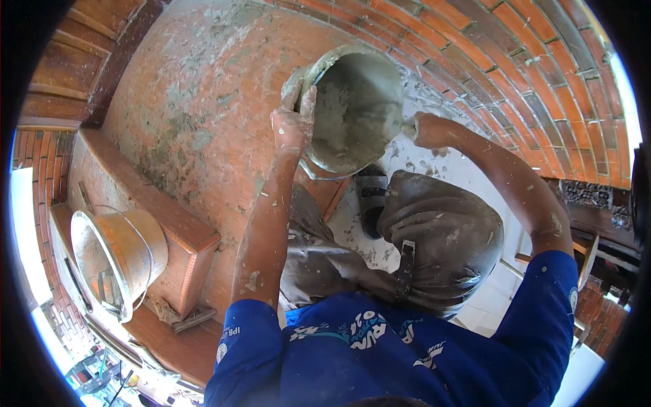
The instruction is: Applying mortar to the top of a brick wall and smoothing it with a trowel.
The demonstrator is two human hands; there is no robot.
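A bucket (359,152) smeared with grey mortar is tilted so its mouth faces me, above my knees. Wet mortar (332,112) coats its inside wall and bottom. My left hand (293,125) is closed on its left rim, thumb over the edge. At the right rim, my right hand (432,131) is closed in a fist around a mortar-smeared hand tool (407,128). The tool's far end reaches into the bucket and is blurred, so its exact kind is unclear. Mortar spots cover both my forearms.
A second bucket (146,237) with a wire handle lies tilted on a tiled step (146,186) at left. Mortar splashes mark the reddish tiled surface (203,88). A brick wall (502,61) curves along the far right. My sandaled foot (371,200) rests on the pale floor below the bucket.
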